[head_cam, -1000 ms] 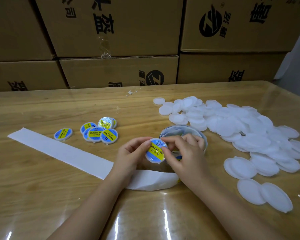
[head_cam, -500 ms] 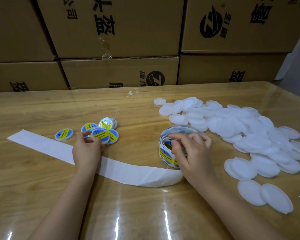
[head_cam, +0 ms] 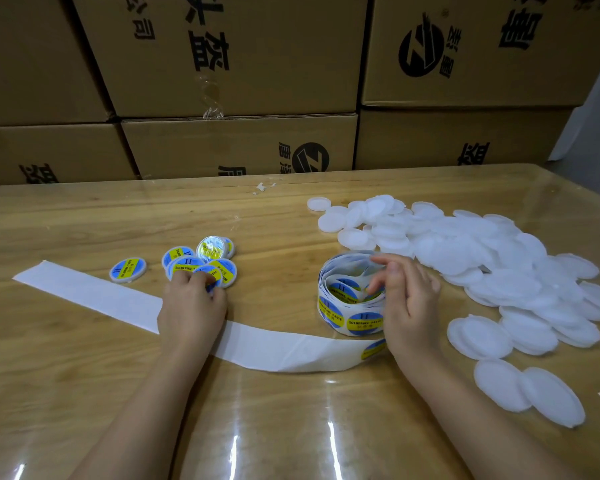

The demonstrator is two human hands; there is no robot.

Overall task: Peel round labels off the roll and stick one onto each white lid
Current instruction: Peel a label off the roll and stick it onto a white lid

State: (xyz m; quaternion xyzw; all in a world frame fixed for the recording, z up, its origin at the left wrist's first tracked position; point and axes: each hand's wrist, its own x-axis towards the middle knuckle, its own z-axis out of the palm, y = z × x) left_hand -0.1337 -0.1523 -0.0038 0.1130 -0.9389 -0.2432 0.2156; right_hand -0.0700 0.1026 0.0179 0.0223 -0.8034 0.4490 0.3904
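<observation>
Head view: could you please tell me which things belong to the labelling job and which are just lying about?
Job: label roll, backing strip, white lids, labelled lids.
Lying about: cardboard boxes, paper scrap.

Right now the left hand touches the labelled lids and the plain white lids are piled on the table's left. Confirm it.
No: the head view shows the pile of plain white round plastic lids on the wooden table's right, not its left. The left hand does touch the blue-and-yellow labelled round lids.
</observation>
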